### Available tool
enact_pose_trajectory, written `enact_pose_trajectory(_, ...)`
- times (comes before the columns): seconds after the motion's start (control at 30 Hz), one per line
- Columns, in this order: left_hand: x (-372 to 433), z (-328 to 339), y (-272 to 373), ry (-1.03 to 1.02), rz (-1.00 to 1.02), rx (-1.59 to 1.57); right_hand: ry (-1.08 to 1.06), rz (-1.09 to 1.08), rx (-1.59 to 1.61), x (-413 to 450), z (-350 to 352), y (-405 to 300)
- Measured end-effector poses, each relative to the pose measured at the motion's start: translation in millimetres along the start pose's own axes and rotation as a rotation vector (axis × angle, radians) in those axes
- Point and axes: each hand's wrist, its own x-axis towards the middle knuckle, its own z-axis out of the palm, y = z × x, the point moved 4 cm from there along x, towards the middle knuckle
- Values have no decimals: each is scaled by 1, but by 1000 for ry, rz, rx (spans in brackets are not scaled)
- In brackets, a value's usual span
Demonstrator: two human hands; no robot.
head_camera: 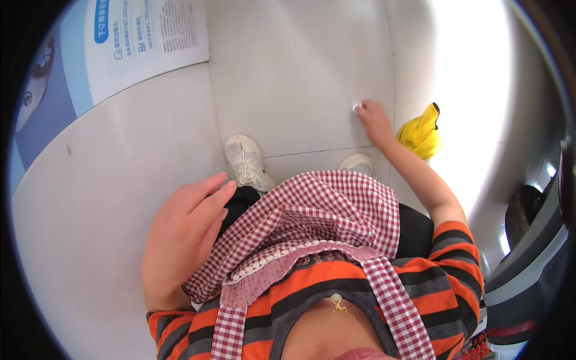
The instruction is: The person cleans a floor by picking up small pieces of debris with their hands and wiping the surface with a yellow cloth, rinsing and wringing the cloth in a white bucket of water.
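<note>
My right hand [374,120] reaches down near the pale tiled floor [292,108], its fingers closed on a small whitish thing [357,109], too blurred to name. Just right of that wrist, a crumpled yellow cloth [416,135] with a dark edge lies on the floor. My left hand [193,220] is raised at the left of the checked apron [333,202], fingers slightly bent and apart, with nothing seen in it. Below it shows a white lace-up shoe [245,157].
A printed blue and white panel [148,67] spans the upper left. The other white shoe [357,163] is partly under the apron. A dark and grey object, perhaps part of a vehicle [517,274], stands at the right edge. Bright light falls on the floor at right.
</note>
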Motion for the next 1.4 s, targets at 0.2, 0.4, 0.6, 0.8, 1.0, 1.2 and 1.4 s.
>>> enact_pose_trajectory(0.2, 8, -2, 7, -11, 54, 30, -182, -317, -28, -28, 1, 2)
enact_pose_trajectory(0.4, 6, 0, 7, -29, 51, 29, -261, -193, 191, 26, -7, 27)
enact_pose_trajectory(0.6, 1, -4, 6, -14, 20, 29, 10, 177, 20, 101, -44, 62)
enact_pose_trajectory(0.8, -1, -2, 10, -42, 12, 14, 393, 361, -16, 92, -51, 102)
enact_pose_trajectory(1.0, 30, 4, 8, -117, 109, -16, 157, 255, 248, 92, 3, -9)
enact_pose_trajectory(1.2, 58, -2, 14, -25, 176, 98, 367, 243, 288, 144, -32, 1)
enact_pose_trajectory(1.4, 49, -2, 33, -96, 160, 67, 500, 173, 334, 199, -61, 33)
